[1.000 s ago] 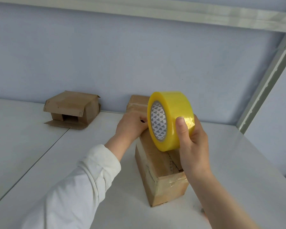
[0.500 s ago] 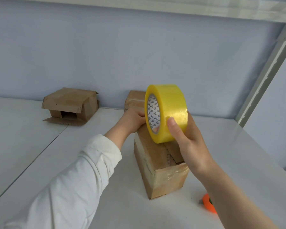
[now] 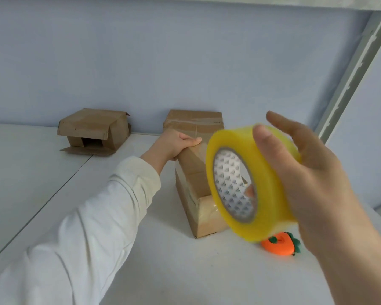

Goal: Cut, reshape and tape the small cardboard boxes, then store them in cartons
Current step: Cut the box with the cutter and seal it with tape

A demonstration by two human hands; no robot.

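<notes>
Yellow tape roll (image 3: 233,142) gripped by right hand (image 3: 312,183); cardboard box (image 3: 193,170) clamped by left hand (image 3: 174,144); risks crooked strip if box slips

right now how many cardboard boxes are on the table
3: the open-flapped box back left, the far box back centre, the near box gripped by the left hand. None looks hidden.
</notes>
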